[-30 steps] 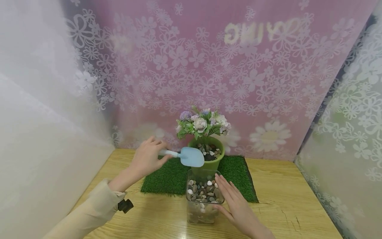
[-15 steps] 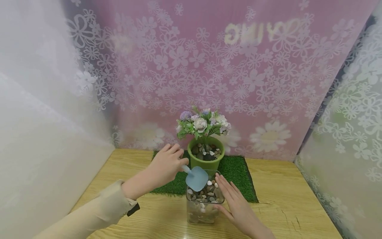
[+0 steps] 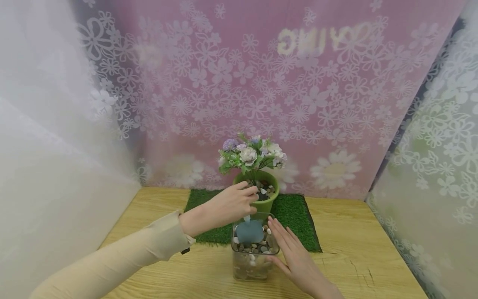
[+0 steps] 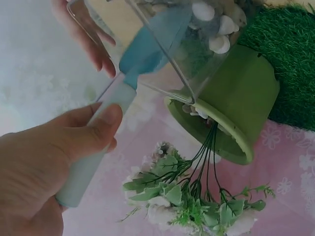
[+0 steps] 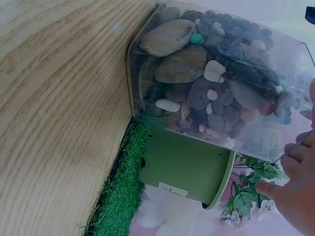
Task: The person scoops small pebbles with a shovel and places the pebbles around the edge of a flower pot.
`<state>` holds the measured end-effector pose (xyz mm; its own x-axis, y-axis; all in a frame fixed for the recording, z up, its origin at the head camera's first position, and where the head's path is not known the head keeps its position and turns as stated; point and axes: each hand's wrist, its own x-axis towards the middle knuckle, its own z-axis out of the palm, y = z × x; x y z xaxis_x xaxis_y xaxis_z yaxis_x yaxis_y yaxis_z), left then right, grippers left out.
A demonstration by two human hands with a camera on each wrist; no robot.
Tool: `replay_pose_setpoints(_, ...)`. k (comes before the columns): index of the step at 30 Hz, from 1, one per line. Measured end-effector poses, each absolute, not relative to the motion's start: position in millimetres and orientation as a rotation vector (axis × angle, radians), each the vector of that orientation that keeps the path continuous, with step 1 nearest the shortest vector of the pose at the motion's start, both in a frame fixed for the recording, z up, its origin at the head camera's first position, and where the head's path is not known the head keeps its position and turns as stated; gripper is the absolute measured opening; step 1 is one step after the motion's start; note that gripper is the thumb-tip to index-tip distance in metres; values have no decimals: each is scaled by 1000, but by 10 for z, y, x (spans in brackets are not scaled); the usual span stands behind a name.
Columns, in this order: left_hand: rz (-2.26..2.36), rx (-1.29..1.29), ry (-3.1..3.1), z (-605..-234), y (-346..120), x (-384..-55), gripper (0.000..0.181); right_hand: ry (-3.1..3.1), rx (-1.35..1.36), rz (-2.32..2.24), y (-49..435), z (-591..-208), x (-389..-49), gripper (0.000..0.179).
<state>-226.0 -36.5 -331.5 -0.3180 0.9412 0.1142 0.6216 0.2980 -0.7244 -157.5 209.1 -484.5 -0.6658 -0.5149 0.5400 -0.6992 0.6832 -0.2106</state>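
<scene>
My left hand [image 3: 228, 205] grips the pale handle of a small blue garden trowel [image 3: 250, 232], thumb along it in the left wrist view. The trowel's blade points down inside a clear square container [image 3: 248, 272], at the top of the pebbles [image 5: 182, 64]. How deep its tip sits among the stones cannot be made out. My right hand [image 3: 296, 257] rests against the container's right side with fingers straight, fingertips near the rim. Just behind stands a green flowerpot [image 3: 266, 206] with artificial flowers [image 3: 248, 155] and some pebbles in it; my left hand partly covers it.
The flowerpot stands on a green turf mat [image 3: 298, 220] laid on a wooden table [image 3: 354, 261]. A pink flowered curtain [image 3: 239, 95] hangs behind, with pale sheets at the left and right.
My left hand has moved right and toward the container, tilting the trowel from level to blade-down and lowering it inside onto the pebbles. The right hand stays against the container.
</scene>
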Motion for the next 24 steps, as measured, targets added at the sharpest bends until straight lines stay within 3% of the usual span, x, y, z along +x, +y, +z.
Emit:
replay_pose_setpoints(13,406,-1568,-2464,-3362,-589,-2692,24,-2445,940,585,2083,-4878,-1572,82)
replay_pose_setpoints(24,286,-1593,-2438,-3364,-575,-2657,21,-2459,926,618,2064,-4846,-1556,84)
